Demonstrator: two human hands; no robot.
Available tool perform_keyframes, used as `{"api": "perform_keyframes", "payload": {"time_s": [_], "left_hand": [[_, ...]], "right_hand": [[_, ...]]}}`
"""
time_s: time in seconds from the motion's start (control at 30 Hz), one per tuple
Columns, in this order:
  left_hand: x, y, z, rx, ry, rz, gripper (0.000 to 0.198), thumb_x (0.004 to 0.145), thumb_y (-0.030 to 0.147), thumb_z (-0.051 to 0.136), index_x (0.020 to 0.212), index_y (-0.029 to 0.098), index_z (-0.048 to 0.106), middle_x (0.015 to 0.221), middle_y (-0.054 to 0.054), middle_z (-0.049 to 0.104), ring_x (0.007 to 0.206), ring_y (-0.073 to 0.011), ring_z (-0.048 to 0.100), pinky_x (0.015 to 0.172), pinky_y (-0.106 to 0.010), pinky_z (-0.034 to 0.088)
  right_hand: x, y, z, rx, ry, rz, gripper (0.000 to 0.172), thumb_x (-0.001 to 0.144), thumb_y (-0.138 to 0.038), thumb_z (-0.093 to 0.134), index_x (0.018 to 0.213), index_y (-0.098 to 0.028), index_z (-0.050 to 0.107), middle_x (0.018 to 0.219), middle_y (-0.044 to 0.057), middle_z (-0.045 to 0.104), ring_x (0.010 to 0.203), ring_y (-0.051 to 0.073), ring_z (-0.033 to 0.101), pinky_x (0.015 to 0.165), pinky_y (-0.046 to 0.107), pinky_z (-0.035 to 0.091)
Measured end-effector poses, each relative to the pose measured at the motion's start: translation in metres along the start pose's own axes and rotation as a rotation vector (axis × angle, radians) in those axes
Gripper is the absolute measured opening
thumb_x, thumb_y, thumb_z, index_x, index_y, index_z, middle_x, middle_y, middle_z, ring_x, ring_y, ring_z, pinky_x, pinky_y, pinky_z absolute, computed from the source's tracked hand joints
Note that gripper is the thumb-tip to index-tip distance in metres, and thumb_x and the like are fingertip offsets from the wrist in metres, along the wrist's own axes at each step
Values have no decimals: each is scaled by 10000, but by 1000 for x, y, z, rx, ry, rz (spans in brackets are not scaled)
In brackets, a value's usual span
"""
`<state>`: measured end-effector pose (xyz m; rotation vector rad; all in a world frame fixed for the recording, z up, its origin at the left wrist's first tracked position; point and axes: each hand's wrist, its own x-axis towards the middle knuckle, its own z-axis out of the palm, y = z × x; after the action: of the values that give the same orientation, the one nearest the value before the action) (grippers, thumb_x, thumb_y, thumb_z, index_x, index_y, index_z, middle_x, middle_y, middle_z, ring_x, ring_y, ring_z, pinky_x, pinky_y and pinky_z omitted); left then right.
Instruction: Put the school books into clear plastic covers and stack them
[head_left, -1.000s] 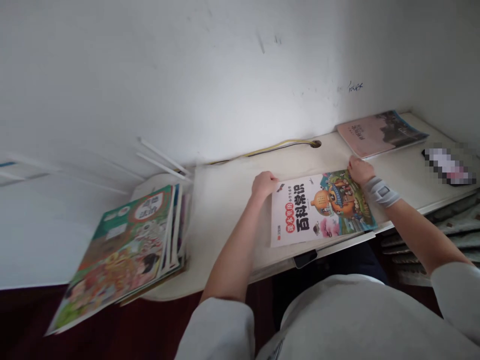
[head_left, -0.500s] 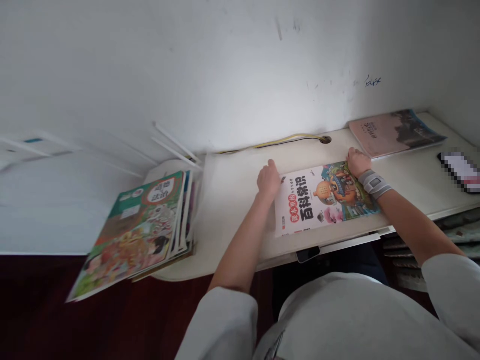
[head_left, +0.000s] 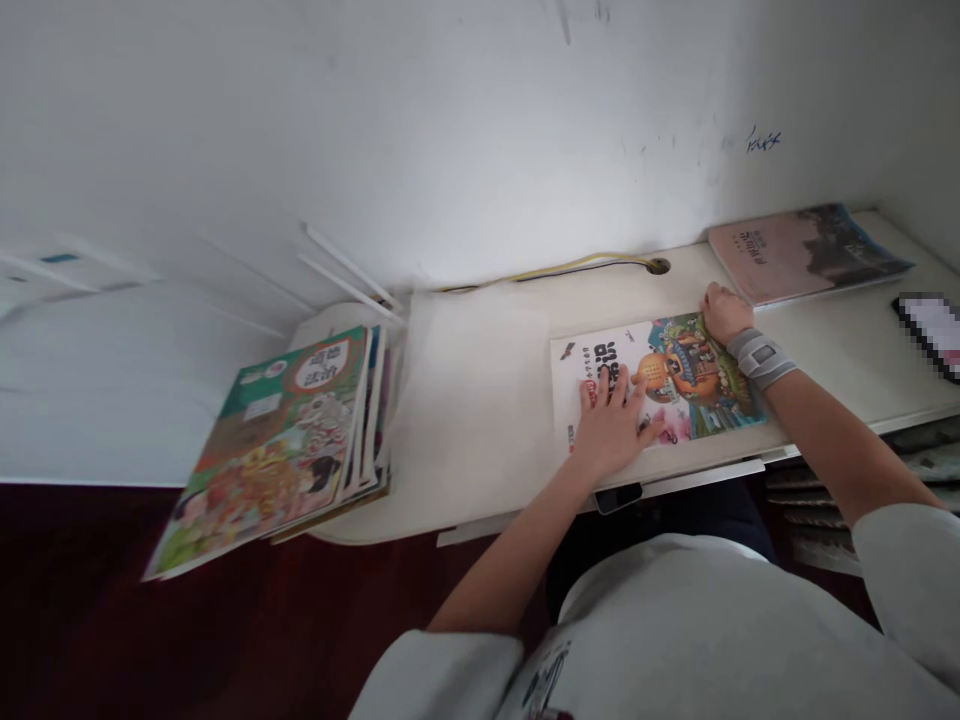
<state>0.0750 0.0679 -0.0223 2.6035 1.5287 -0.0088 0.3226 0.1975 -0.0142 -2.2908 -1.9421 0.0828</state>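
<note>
A book (head_left: 664, 365) with a cartoon cover and large black lettering lies flat on the white desk. My left hand (head_left: 609, 425) rests on its front cover, fingers spread over the lettering. At the book's upper right corner, my right hand (head_left: 726, 315) is closed with fingers curled at the edge; the fingertips are partly hidden. A grey band (head_left: 761, 357) circles my right wrist. To the left of the book, a pale, see-through sheet (head_left: 480, 400) seems to lie on the desk; its edges are faint.
A stack of books (head_left: 277, 430) with a green-topped cover overhangs the desk's left end. At the back right lies a pinkish book (head_left: 806, 255), with a phone (head_left: 930, 330) nearer the right edge. A yellow cable (head_left: 570, 265) runs along the wall into a hole (head_left: 658, 266).
My left hand has moved from the book's upper left corner down and right onto its cover, and its fingers have spread. My right hand stays at the upper right corner.
</note>
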Motion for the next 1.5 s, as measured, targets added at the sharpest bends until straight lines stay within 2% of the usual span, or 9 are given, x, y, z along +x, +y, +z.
{"api": "perform_keyframes", "payload": {"time_s": [0.13,0.23,0.3,0.4,0.7,0.8,1.0,1.2,1.5], "left_hand": [[-1,3,3,15,28,0,745,860,654,280,1462,217,246,1545,-112,168,1405,-374,99,1093,-598,119],[-1,4,3,9,32,10,750,852,658,304,1455,214,268,1536,-118,199,1403,-375,109,1090,-599,127],[-1,3,3,15,43,22,745,850,657,317,1441,204,309,1519,-126,249,1401,-378,113,1092,-602,113],[-1,2,3,22,46,26,753,848,668,295,1420,183,357,1502,-130,291,1401,-376,113,1102,-591,97],[7,-15,-1,-32,-59,-22,776,854,682,176,1477,219,184,1551,-56,147,1415,-337,91,1109,-583,90],[27,-52,-11,-34,-83,-138,727,878,636,183,1473,220,198,1552,-73,139,1413,-333,112,1089,-602,129],[44,-116,-30,89,165,-414,498,912,445,298,1214,157,570,1399,-178,432,1324,-375,298,1037,-589,210],[46,-117,-32,-377,302,-518,284,831,347,488,850,141,682,1140,-193,586,1136,-348,492,988,-510,312],[58,-126,-26,-890,481,-579,128,742,269,564,802,173,623,868,-77,670,860,-202,624,808,-335,471]], "right_hand": [[-16,-18,-9,-63,131,-116,359,915,-219,325,1195,-88,508,1180,236,565,1110,331,516,872,461,391],[-54,-57,-4,-59,272,-409,454,933,-330,336,1297,-87,457,1352,228,456,1260,332,389,1008,498,285],[-81,-82,5,-2,173,-674,538,931,-431,342,1355,-108,415,1411,185,421,1316,291,339,1048,464,270],[-98,-90,18,24,-23,-825,582,941,-499,267,1383,-146,402,1461,121,375,1343,265,318,1067,466,260],[-49,3,18,-109,-6,-511,609,945,-467,240,1422,-102,342,1492,140,302,1362,278,284,1084,449,239],[-52,3,20,-81,14,-490,597,941,-462,272,1407,-102,367,1482,139,326,1358,273,291,1086,440,232],[-47,2,10,-56,20,-367,505,917,-434,366,1298,-127,488,1396,159,446,1272,281,399,997,412,345],[-31,2,-3,-150,-6,-274,414,891,-419,425,1103,-112,604,1289,209,509,1177,316,463,907,441,391],[-25,-50,3,-41,22,-576,360,927,-354,384,1186,-177,560,1369,135,484,1279,264,390,1039,502,239]]}}
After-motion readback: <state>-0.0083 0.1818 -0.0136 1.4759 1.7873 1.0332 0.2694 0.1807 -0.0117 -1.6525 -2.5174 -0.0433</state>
